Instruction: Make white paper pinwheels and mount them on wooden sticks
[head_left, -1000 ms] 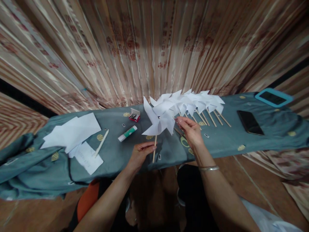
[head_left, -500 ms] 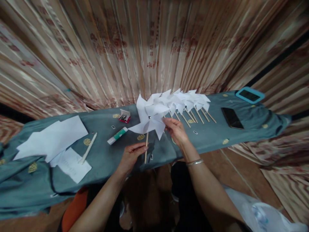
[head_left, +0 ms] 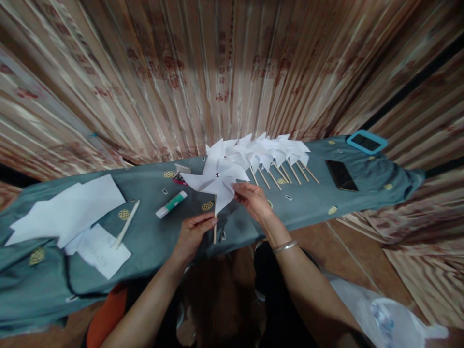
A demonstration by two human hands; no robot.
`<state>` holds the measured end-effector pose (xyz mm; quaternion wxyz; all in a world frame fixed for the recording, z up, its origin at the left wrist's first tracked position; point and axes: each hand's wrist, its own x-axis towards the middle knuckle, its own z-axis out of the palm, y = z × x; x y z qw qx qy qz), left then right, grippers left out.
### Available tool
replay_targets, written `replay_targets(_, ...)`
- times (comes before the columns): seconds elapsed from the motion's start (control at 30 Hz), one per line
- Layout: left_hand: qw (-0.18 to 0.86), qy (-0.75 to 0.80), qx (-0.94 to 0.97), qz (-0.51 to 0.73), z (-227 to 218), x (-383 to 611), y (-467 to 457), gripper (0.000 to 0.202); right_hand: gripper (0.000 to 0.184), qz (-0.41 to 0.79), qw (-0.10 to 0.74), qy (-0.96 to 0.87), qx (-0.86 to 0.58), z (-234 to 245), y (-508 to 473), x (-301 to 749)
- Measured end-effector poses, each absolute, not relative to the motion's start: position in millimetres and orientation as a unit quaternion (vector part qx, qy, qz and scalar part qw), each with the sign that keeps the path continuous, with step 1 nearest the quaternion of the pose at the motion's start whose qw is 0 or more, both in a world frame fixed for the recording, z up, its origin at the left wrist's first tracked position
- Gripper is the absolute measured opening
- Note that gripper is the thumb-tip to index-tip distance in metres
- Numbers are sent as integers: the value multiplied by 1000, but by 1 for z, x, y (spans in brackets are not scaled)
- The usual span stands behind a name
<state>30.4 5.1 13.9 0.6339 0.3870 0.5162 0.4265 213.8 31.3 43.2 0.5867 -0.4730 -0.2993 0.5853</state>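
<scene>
A white paper pinwheel [head_left: 212, 180] with a round silver pin at its centre stands upright over the table's front half. My left hand [head_left: 190, 237] pinches its thin wooden stick [head_left: 215, 232] between thumb and fingers, low down. At the right side of the wheel, my right hand [head_left: 253, 200] has thumb and fingertips closed on a paper blade. Right behind lies a row of several finished-looking pinwheels [head_left: 277, 151], overlapping, their sticks pointing toward me. One blade partly covers a small red box of pins [head_left: 179, 179].
A green-and-white glue stick [head_left: 171, 204] lies left of my left hand. Further left are a white pen [head_left: 126, 224], paper sheets [head_left: 87, 200] and a written note [head_left: 105, 253]. At the right lie a black phone [head_left: 341, 175] and a blue-framed device [head_left: 367, 141]. Curtains hang behind the table.
The held pinwheel's blades have turned, and one now overlaps the red box. Both hands keep hold of it. The whole view has shifted slightly, with table items appearing further left.
</scene>
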Motion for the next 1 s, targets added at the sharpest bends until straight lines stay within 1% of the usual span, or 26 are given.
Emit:
replay_targets(0.3, 639, 493, 404, 431, 12, 31, 5, 36, 32, 600, 582, -313, -451, 40, 27, 207)
replay_targets(0.5, 640, 494, 402, 430, 12, 31, 4, 35, 33, 612, 566, -323, -447, 44, 23, 200)
replay_targets(0.6, 642, 492, 402, 429, 12, 31, 4, 35, 34, 617, 547, -344, -450, 45, 21, 194)
replay_targets(0.73, 645, 484, 402, 435, 12, 29, 5, 35, 38, 624, 500, -390, -457, 46, 16, 194)
replay_targets(0.8, 641, 488, 400, 438, 12, 28, 6, 35, 40, 625, 493, -396, -457, 47, 14, 201)
replay_targets(0.87, 636, 497, 395, 440, 11, 27, 6, 35, 40, 604, 524, -379, -465, 48, 16, 211)
replay_targets(0.97, 639, 499, 393, 435, 11, 25, 5, 33, 37, 520, 618, -331, -488, 49, 22, 228)
replay_targets(1.0, 642, 498, 394, 429, 11, 25, 5, 33, 35, 493, 638, -323, -496, 48, 24, 232)
